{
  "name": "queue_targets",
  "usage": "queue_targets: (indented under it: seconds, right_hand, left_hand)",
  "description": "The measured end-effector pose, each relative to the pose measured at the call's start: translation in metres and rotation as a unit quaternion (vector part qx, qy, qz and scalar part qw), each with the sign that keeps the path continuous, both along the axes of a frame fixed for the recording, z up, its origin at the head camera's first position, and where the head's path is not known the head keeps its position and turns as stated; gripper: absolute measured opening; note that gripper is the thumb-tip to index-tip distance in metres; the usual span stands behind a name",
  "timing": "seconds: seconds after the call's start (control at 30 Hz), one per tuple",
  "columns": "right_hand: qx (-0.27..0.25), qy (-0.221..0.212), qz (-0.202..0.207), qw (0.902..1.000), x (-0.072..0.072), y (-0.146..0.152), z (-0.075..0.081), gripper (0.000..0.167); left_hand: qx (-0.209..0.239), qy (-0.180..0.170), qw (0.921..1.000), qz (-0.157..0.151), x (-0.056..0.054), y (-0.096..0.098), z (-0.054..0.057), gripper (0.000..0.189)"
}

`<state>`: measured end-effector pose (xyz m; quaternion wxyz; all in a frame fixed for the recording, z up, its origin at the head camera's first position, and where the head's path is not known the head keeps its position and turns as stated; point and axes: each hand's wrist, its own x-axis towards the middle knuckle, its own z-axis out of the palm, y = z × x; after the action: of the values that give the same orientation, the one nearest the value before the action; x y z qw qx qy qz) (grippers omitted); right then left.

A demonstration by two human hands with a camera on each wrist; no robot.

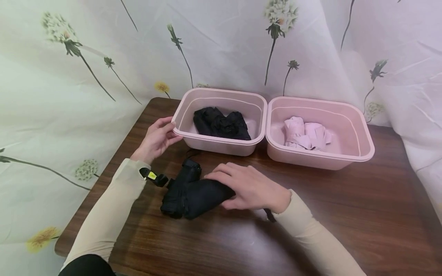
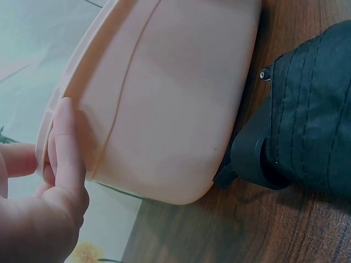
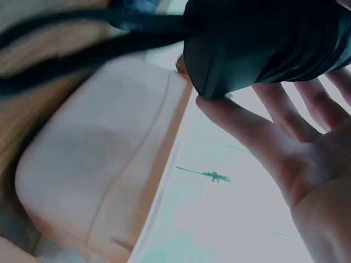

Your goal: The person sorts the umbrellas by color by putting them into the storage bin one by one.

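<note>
My left hand (image 1: 157, 138) pinches the rim at the left end of the left pink bin (image 1: 221, 145), thumb and fingers on either side of the rim. In my right hand (image 1: 250, 186) is a folded black umbrella (image 1: 207, 195). The right wrist view shows the umbrella's dark handle end (image 3: 230, 66) with a strap loop (image 3: 93, 38) dangling from it. A second folded black umbrella (image 1: 188, 176) lies on the table, overlapped by the held one. Its handle end (image 2: 255, 148) points toward the bin. Crumpled black bundles (image 1: 224, 122) lie in the left bin.
The right pink bin (image 1: 321, 163) stands side by side with the left one and contains folded pale pink bundles (image 1: 305, 134). Both are near the back of the brown wooden table (image 1: 345, 214). Behind the table hangs a flower-print cloth (image 1: 221, 46).
</note>
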<state>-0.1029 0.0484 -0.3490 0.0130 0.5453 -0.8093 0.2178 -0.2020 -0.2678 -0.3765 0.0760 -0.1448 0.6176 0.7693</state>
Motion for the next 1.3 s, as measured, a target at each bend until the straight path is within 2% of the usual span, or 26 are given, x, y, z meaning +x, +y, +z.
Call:
queue_targets:
  seconds: [0.2, 0.3, 0.43, 0.57, 0.7, 0.83, 0.9, 1.03, 1.13, 1.3]
  right_hand:
    - [-0.095, -0.007, 0.0, 0.9954, -0.008, 0.006, 0.009, 0.064]
    - [-0.137, -0.03, 0.006, 0.9901, -0.012, 0.01, 0.014, 0.065]
    - [-0.191, -0.08, 0.002, 0.9784, -0.017, 0.016, 0.019, 0.068]
    - [-0.24, -0.127, -0.035, 0.9619, -0.02, 0.022, 0.023, 0.068]
    - [-0.286, -0.19, -0.08, 0.9358, -0.024, 0.026, 0.028, 0.066]
    - [-0.337, -0.239, -0.109, 0.9043, -0.031, 0.031, 0.034, 0.064]
    - [-0.366, -0.248, -0.12, 0.8888, -0.036, 0.033, 0.036, 0.064]
    - [-0.435, -0.273, -0.113, 0.8509, -0.046, 0.038, 0.041, 0.067]
    - [-0.465, -0.286, -0.131, 0.8275, -0.052, 0.041, 0.044, 0.064]
    - [-0.489, -0.296, -0.184, 0.7999, -0.063, 0.045, 0.048, 0.057]
  left_hand:
    - [0.001, -0.003, 1.0, -0.003, 0.0, -0.001, 0.0, 0.04]
    - [0.001, -0.005, 1.0, -0.004, 0.001, -0.001, 0.0, 0.041]
    - [0.001, -0.007, 1.0, -0.004, 0.002, -0.001, 0.001, 0.041]
    - [0.003, -0.008, 1.0, -0.003, 0.002, 0.0, 0.001, 0.039]
    - [0.001, -0.007, 1.0, -0.002, 0.002, 0.0, 0.002, 0.039]
    - [-0.001, -0.009, 1.0, -0.002, 0.001, -0.001, 0.002, 0.041]
    - [-0.001, -0.009, 1.0, -0.001, 0.001, -0.001, 0.002, 0.041]
    - [-0.001, -0.009, 1.0, 0.0, 0.001, -0.001, 0.001, 0.041]
    - [0.0, -0.008, 1.0, -0.001, 0.0, -0.001, 0.001, 0.04]
    - [0.001, -0.007, 1.0, 0.0, 0.0, -0.001, 0.0, 0.039]
